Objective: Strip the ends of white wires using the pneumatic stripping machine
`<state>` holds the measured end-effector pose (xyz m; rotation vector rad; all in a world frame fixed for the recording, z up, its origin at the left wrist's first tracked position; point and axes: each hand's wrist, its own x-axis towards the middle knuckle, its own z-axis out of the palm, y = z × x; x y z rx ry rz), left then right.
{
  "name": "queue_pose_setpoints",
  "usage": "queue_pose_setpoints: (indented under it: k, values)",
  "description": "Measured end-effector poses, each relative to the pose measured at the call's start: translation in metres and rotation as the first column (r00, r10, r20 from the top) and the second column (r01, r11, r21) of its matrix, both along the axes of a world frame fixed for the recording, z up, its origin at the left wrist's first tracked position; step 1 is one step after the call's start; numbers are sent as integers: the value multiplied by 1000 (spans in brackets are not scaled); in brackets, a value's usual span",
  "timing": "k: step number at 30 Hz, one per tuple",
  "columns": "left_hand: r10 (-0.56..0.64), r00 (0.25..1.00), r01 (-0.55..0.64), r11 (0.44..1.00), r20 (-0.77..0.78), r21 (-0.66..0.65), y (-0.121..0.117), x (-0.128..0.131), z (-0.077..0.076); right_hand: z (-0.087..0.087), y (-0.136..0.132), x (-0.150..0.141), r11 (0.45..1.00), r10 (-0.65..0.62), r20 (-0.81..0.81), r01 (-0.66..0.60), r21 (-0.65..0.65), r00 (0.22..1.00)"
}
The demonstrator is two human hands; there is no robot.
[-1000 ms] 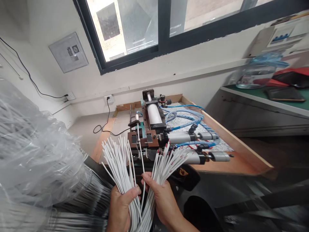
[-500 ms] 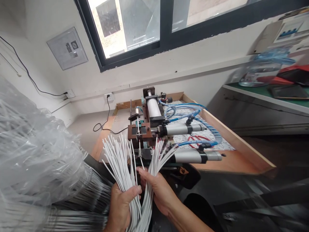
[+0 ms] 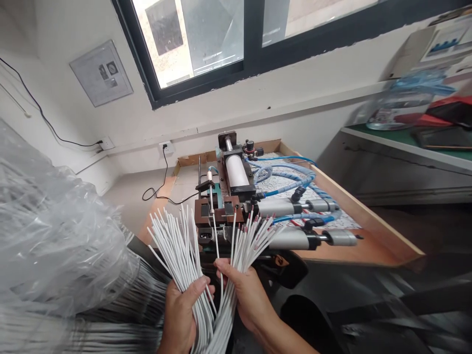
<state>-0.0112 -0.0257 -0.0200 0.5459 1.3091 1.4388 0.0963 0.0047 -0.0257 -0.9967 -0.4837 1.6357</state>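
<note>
My left hand is wrapped round a thick bundle of white cables, whose ends fan out upward. A second bundle of white cables, several with reddish tips, lies in my right hand. Between my right thumb and fingers one single cable is pinched apart from the rest, its upper end at the jaws of a pneumatic machine. Below my hands the two bundles come together. My right palm is partly hidden by the cables.
Metal air cylinders and blue hoses belong to the machine, which stands in a wooden tray. More cable bundles lie at the left under clear plastic. A green shelf juts out at the right.
The machine's cylinder rods and brown jaw blocks have shifted to the right, and the jaws have parted. My right hand has moved slightly right; the pinched cable now stands more distinctly at the jaws.
</note>
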Motion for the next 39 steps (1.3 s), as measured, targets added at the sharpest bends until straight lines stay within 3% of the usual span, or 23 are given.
queue_pose_setpoints:
  k: [4,10,13,16,20,24,29,35,39]
  values:
    - [3,1000,-3,999,0,46,0,0,0,5,4,0,1000,28,-49,-28,2,998]
    - [-80,997,82,990,-18,112,-1,1,2,11,0,4,941,323,-83,-311,133,943]
    - [-118,993,120,982,-23,147,0,1,4,9,-4,4,974,199,-26,-195,117,980]
    - [-21,999,23,996,-29,81,2,1,5,6,-5,1,993,48,22,-50,102,999]
    - [81,997,-80,996,-11,42,6,-1,7,4,3,-3,993,-45,44,40,115,998]
    - [78,997,-77,995,-10,57,11,-1,12,4,7,-1,990,34,57,-42,136,998]
    - [-12,1000,13,993,-9,114,15,2,15,6,0,5,959,201,108,-218,178,974]
    - [6,992,12,989,-124,149,17,5,18,6,-7,11,952,161,248,-217,216,955]
    - [53,993,-38,988,-103,148,19,5,25,-2,-12,10,955,164,243,-216,204,956]
